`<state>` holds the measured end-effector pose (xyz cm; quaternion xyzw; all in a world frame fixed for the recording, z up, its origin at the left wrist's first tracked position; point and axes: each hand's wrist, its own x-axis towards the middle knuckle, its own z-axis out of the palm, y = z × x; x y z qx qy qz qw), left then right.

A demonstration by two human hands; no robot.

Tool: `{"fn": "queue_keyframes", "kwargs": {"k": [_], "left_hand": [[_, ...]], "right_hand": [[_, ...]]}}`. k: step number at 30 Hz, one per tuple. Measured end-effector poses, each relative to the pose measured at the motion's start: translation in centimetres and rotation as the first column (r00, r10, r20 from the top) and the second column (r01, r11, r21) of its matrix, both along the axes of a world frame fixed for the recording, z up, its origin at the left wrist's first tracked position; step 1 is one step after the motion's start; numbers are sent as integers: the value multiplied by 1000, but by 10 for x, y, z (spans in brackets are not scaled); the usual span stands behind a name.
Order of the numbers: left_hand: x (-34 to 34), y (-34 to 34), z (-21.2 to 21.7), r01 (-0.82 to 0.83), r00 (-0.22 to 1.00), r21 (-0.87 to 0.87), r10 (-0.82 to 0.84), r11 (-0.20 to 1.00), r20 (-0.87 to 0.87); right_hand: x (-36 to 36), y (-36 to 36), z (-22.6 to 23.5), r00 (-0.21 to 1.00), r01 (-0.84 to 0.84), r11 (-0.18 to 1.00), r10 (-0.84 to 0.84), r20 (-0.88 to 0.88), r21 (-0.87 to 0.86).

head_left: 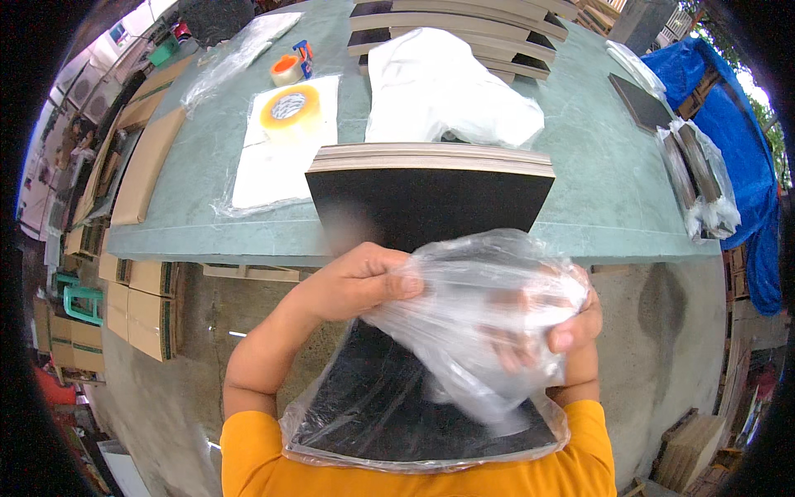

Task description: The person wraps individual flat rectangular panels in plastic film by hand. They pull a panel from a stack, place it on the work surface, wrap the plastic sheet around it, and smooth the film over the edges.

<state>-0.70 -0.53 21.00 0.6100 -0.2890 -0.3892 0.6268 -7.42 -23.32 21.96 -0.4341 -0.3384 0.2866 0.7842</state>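
1. Clear plastic bag (464,331) fills the lower centre of the frame, closest to the lens, bunched between both hands and draped over a black board (389,414) that lies against the orange sleeves (248,455).
2. Left hand (360,282), centre-left: fingers curled tight, thumb pressed on the bag's gathered upper edge. Firm pinch grip on the film.
3. Right hand (563,327), centre-right: fingers partly inside or behind the film, thumb tip showing on the outer side. Closed on the bag; how much film it has gathered I cannot tell through the folds.
4. Key relation: the bag's mouth sits between the two hands, held up above the lower black board. That board runs from the chest up toward the table, under the hands; its near end is already inside plastic.
5. Stack of black-faced boards (431,203) lies straight ahead of the hands, upper centre, on the green table (596,190), its pale layered edge running left to right. Both hands are about equally near; left slightly closer to the stack's front edge.
6. Upper left: roll of tape (290,106) on flat plastic sheets (273,166).
7. Right edge: wrapped boards (700,178).
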Motion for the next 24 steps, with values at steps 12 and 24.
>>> {"fn": "queue_keyframes", "kwargs": {"k": [12, 24], "left_hand": [[-34, -7, -11, -40, 282, 662, -627, 748, 726], [-42, 37, -46, 243, 485, 645, -667, 724, 566]], "right_hand": [[-5, -37, -30, 620, 715, -151, 588, 520, -682], [11, -55, 16, 267, 952, -52, -338, 903, -301]]}}
